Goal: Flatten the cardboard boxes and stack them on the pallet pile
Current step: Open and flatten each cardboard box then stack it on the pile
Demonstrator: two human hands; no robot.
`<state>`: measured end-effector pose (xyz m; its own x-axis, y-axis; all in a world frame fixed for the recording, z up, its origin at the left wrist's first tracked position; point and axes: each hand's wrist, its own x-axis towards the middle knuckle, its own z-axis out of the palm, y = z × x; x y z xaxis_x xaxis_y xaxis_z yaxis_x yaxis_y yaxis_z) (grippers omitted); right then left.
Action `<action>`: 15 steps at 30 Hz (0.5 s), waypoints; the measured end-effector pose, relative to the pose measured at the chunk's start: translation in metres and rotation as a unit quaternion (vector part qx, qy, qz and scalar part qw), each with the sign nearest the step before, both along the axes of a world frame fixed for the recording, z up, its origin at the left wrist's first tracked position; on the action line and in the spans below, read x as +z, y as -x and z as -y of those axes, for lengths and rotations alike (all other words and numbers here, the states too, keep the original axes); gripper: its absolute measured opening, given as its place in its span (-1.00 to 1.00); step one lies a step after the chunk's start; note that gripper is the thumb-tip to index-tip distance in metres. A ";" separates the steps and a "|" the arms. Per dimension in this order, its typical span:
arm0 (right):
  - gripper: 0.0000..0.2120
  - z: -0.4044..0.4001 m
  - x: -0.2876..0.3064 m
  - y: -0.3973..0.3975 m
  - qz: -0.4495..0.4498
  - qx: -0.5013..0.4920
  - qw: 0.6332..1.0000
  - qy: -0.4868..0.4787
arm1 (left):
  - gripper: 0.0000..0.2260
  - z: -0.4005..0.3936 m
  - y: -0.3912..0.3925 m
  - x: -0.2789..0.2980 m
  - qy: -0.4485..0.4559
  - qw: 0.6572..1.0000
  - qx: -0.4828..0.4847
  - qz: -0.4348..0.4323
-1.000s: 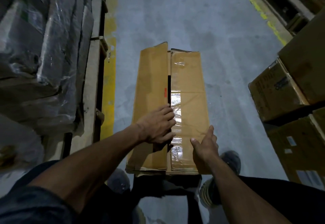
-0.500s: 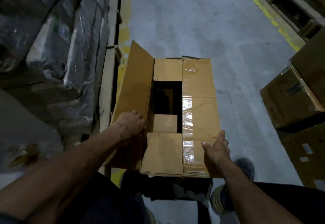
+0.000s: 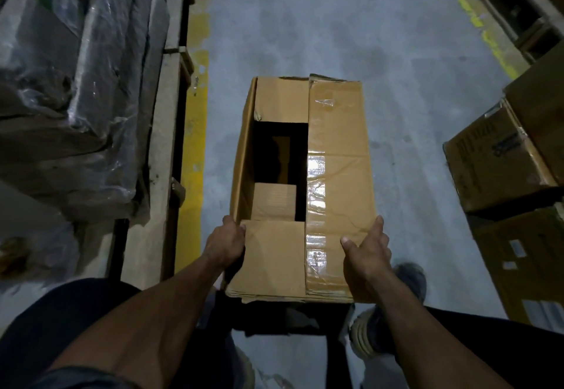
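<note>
While half-taped, cardboard box gapes open.

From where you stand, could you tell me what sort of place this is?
Probably a warehouse aisle: yellow painted floor lines on grey concrete, a wooden pallet of plastic-wrapped goods at left, and stacked brown cardboard cartons at right.

The grey concrete floor carries a yellow painted line on the left and another yellow line at the upper right. Goods wrapped in shiny plastic film lie on the left, beside a pale wooden beam. Dark shelving stands in the upper right corner. Two shoes rest on the floor.
</note>
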<state>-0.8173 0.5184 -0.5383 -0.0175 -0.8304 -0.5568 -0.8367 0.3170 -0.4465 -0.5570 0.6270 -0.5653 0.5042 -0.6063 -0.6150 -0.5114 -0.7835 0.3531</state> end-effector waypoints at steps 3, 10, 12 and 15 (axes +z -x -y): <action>-0.13 -0.001 0.005 -0.006 -0.023 0.000 1.000 0.005 | -0.68 -0.002 0.002 -0.010 0.054 0.998 0.008 0.034; -0.32 0.002 0.031 -0.051 -0.075 0.296 0.940 0.154 | -0.66 -0.003 0.011 -0.018 0.088 0.991 0.051 0.084; -0.35 0.010 0.033 -0.068 -0.054 0.398 0.899 0.176 | -0.65 -0.003 0.011 -0.019 0.079 0.992 0.055 0.085; -0.41 0.021 0.028 -0.077 -0.075 0.544 0.813 0.196 | -0.66 -0.001 0.011 -0.018 0.078 0.992 0.059 0.081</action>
